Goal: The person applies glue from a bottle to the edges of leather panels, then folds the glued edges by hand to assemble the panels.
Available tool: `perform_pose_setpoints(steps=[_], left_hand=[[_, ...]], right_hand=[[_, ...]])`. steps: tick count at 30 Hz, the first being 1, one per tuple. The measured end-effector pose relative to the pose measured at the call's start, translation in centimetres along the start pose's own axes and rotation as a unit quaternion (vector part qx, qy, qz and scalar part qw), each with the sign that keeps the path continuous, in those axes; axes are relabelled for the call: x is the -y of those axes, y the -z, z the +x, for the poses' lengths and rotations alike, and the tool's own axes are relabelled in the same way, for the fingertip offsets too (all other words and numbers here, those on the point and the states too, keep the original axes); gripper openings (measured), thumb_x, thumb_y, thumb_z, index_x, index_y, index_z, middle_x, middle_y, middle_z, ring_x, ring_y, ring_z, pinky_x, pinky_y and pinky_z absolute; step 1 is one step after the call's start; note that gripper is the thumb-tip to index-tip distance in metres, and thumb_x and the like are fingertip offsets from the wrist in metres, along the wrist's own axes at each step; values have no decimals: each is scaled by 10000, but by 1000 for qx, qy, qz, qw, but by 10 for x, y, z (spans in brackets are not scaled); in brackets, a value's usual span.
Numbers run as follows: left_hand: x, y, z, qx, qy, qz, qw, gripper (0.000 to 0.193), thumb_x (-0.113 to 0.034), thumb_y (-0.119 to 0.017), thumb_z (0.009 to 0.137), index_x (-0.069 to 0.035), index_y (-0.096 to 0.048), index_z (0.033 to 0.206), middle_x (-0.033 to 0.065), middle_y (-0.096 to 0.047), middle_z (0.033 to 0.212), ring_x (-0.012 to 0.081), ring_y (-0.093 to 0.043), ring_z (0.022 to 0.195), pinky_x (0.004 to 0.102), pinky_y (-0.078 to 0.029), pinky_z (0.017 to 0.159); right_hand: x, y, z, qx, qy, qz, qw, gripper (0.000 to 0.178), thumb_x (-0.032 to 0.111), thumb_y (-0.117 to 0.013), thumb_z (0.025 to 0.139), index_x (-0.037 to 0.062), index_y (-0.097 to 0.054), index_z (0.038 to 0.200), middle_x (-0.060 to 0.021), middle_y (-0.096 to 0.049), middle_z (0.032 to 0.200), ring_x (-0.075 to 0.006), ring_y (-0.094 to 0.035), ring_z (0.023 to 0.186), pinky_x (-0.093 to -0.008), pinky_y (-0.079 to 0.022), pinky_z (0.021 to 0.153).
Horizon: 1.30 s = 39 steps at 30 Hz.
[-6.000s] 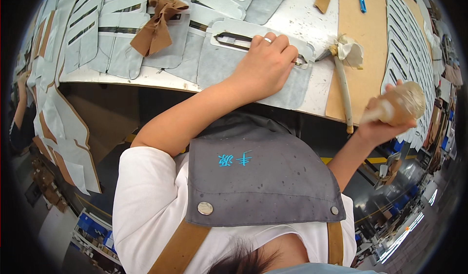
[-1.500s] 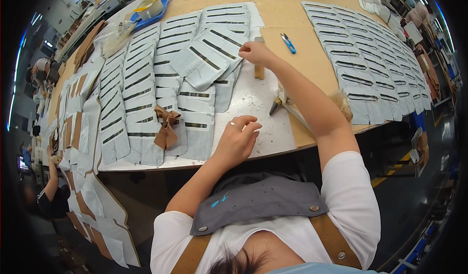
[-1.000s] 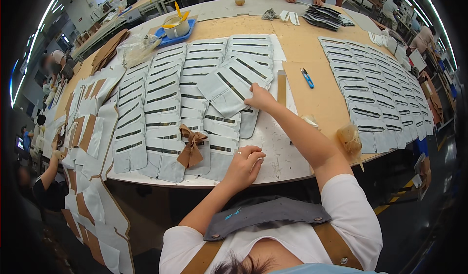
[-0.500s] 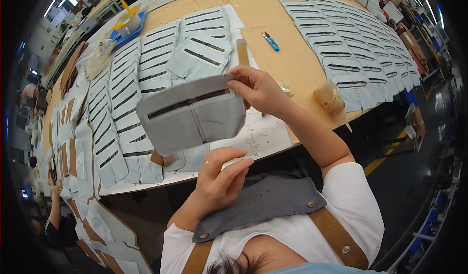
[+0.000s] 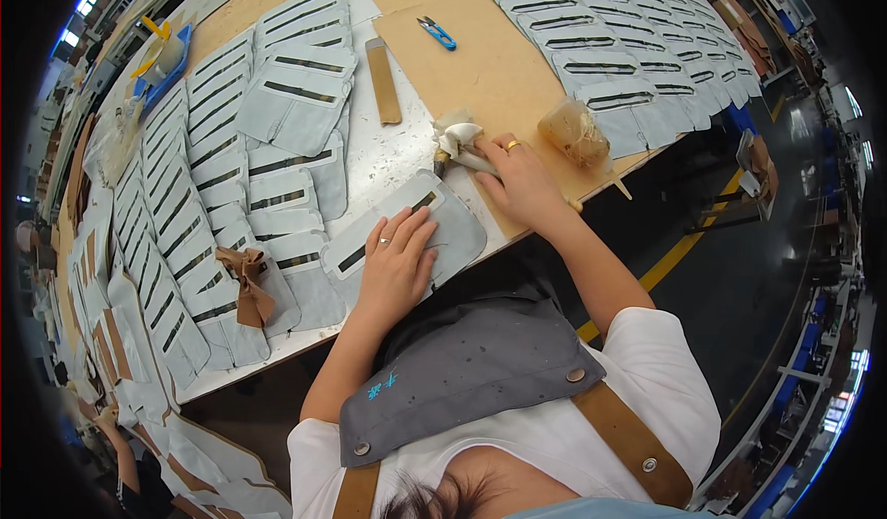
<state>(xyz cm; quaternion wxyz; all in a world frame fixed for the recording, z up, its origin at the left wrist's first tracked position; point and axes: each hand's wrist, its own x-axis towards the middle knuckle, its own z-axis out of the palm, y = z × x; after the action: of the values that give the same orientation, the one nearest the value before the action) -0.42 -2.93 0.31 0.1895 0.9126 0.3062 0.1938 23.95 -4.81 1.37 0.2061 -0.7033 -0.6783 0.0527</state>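
Note:
A light grey leather-like panel (image 5: 455, 233) with a long dark slot lies flat at the table's front edge. My left hand (image 5: 397, 260) rests on it, fingers stretched out and pressing near the slot. To the right, my right hand (image 5: 525, 182) is closed over a pale-handled tool (image 5: 473, 157); its kind is unclear. Beside its fingers sits a white, crumpled wrapping (image 5: 457, 133). A brown cloth scrap (image 5: 245, 283) lies left of my left hand, over similar grey panels (image 5: 296, 103) laid out in overlapping rows.
Blue thread snips (image 5: 438, 34) and a brown strip (image 5: 382, 80) lie farther back. An amber lump in clear plastic (image 5: 575, 133) sits right of my right hand. More slotted panels (image 5: 619, 99) cover the far right. A blue tray with a tub (image 5: 164, 62) stands back left.
The grey panel has come down from the air onto the table. My right hand has let it go and moved to the pale-handled tool; my left hand now lies on the panel.

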Motion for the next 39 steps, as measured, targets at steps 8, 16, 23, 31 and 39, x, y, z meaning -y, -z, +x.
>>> perform_pose_setpoints(steps=[8,16,23,31,39], left_hand=[[7,14,2,30,3,-10,1000,355,-169,-590,899,-70,-560,1239,89,-530,1346,270,-433,1310,456,-278,1112],[-4,-2,17,-27,64,11,998,355,-142,-635,846,-38,-569,1179,94,-560,1171,280,-511,1165,427,-347,1010],[2,-16,17,-104,38,0,994,361,-119,-642,837,-14,-575,1176,106,-555,1229,287,-523,1173,407,-374,993],[0,-17,18,-104,31,26,994,361,-116,-645,835,-10,-583,1175,114,-573,1220,285,-527,1207,410,-389,988],[-3,-7,23,-63,84,-53,993,376,-130,-632,831,-36,-577,1190,98,-544,1243,295,-480,1173,423,-369,968]], right_hand=[[-5,-7,47,-179,65,-57,980,299,125,-620,865,18,-607,1145,-140,-607,1012,-284,-575,937,-371,-479,798],[30,-5,29,161,-24,295,942,290,140,-628,891,7,-614,1148,-65,-608,836,-132,-552,709,-271,-474,667],[35,-20,32,182,-86,437,877,392,38,-582,868,42,-547,1259,16,-528,806,-53,-491,691,-198,-422,601],[44,-22,32,235,-234,589,737,440,-65,-512,839,81,-512,1254,9,-525,860,-41,-501,705,-174,-415,606],[42,-22,1,-61,39,211,975,275,-18,-591,815,44,-594,1083,-83,-596,946,-218,-587,898,-337,-447,758]])
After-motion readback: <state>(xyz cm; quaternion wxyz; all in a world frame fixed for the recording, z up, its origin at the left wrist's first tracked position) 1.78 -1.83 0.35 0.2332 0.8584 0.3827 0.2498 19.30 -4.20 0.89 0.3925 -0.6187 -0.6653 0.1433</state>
